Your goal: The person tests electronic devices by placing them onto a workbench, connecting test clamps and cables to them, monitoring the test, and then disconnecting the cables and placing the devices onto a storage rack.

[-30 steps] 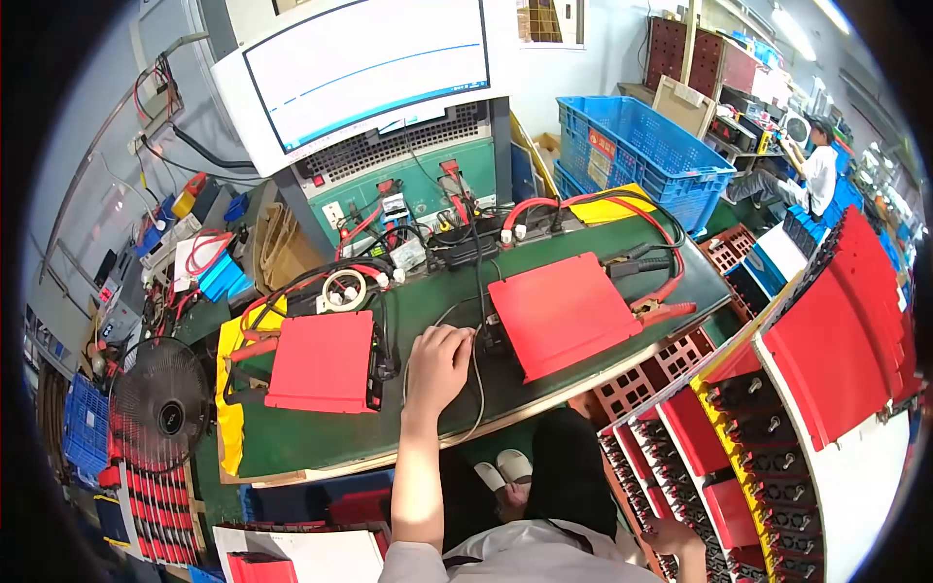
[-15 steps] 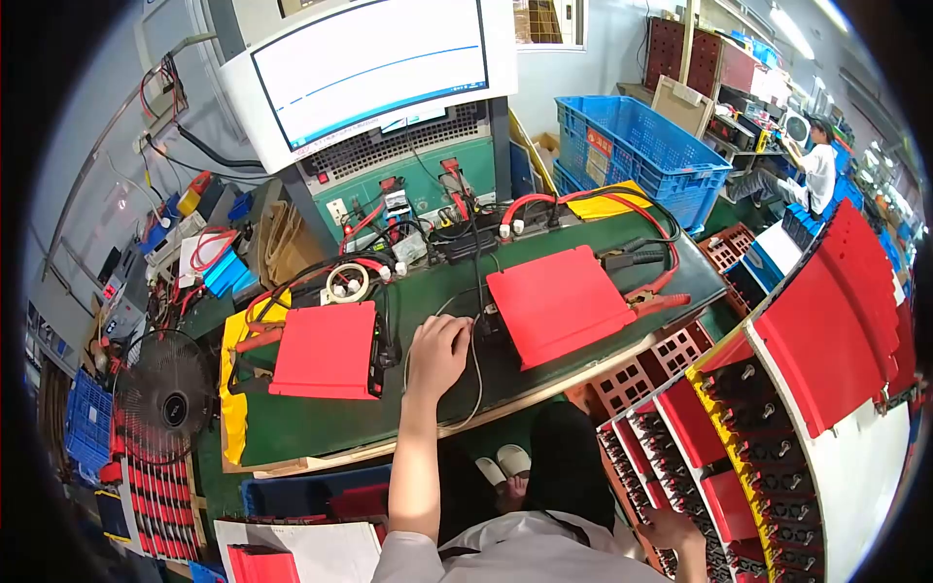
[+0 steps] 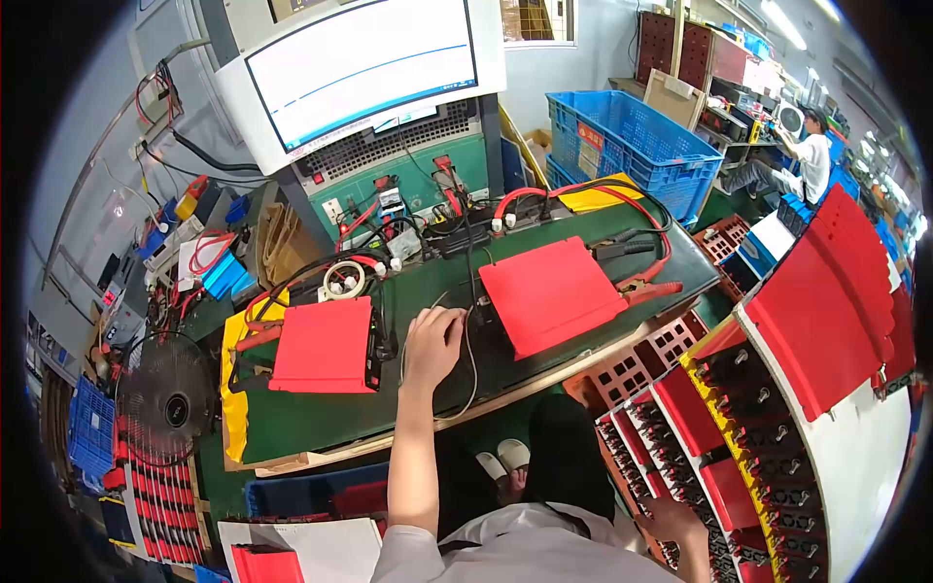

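Observation:
My left hand (image 3: 432, 348) rests on the green bench top with its fingers curled down; what they close on, if anything, is hidden. A thin pale cord (image 3: 474, 374) loops around this hand. To its left lies a red box-shaped device (image 3: 323, 345) with red and black clamps attached. On the other side sits a second red device (image 3: 552, 294), with a red clamp (image 3: 649, 291) at its right end. My right hand (image 3: 673, 526) hangs low beside stacked red devices (image 3: 731, 491), fingers loosely extended and seemingly holding nothing.
A monitor (image 3: 364, 73) showing a plotted line stands above the bench (image 3: 389, 428). Blue crates (image 3: 632, 146) are behind it at right. A fan (image 3: 175, 408) stands at left. White boards carrying red devices (image 3: 826, 311) crowd the right side. A person (image 3: 812, 160) sits far back.
My left hand has shifted slightly, and its fingers look a little less bent over the cord. My right hand stays low by the stacked devices. The whole view has moved slightly.

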A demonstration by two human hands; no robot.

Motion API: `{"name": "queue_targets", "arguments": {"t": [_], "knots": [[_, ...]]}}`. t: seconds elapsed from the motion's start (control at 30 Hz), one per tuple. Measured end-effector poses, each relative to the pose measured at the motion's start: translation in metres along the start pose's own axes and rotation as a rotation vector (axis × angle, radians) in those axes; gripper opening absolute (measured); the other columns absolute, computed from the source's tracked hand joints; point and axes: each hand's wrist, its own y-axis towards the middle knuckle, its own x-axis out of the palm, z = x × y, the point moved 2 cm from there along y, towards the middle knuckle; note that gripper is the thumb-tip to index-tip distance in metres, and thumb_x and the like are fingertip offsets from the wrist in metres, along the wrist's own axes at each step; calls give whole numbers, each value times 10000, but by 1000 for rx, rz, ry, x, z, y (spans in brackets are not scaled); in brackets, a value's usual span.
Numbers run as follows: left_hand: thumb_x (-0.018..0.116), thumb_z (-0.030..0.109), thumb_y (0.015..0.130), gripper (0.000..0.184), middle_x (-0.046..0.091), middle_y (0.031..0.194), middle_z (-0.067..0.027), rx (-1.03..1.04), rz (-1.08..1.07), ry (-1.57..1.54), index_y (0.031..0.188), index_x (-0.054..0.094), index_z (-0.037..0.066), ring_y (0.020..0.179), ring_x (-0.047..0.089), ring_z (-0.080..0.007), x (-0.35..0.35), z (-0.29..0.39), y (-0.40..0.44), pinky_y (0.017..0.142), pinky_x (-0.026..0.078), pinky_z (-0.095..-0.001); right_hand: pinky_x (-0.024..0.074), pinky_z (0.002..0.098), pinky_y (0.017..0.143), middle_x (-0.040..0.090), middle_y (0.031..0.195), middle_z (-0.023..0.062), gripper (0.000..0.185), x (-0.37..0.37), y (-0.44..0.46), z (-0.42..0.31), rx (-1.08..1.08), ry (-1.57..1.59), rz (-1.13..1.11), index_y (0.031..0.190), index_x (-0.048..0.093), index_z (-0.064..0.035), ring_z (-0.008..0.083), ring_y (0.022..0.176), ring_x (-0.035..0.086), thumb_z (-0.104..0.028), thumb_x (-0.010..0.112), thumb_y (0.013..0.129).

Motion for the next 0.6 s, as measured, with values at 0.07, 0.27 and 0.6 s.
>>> {"name": "queue_targets", "arguments": {"t": [0.07, 0.27, 0.6], "knots": [[686, 143, 980, 107, 736, 985, -51, 4, 15, -5, 1027, 756, 77, 972, 663, -286, 0, 0, 0, 875, 497, -410, 524, 469, 1054, 709, 1269, 228, 599, 1, -2, 0, -17, 20, 30, 1439, 620, -85, 391, 1217, 665, -482, 622, 990], [710, 164, 971, 94, 729, 939, -54, -6, 67, 10, 964, 743, 76, 923, 659, -289, -1, 0, 0, 843, 492, -414, 517, 461, 1076, 711, 1283, 224, 531, -16, -13, -20, -8, 28, 49, 1401, 627, -48, 370, 1223, 669, -400, 620, 1004], [725, 165, 964, 141, 685, 847, -66, -21, 123, 46, 872, 696, 62, 860, 647, -294, 1, -6, 0, 785, 490, -420, 503, 447, 1092, 686, 1346, 208, 557, -12, -10, -15, 11, -1, -36, 1439, 599, -59, 366, 1267, 644, -416, 605, 1012]]}}
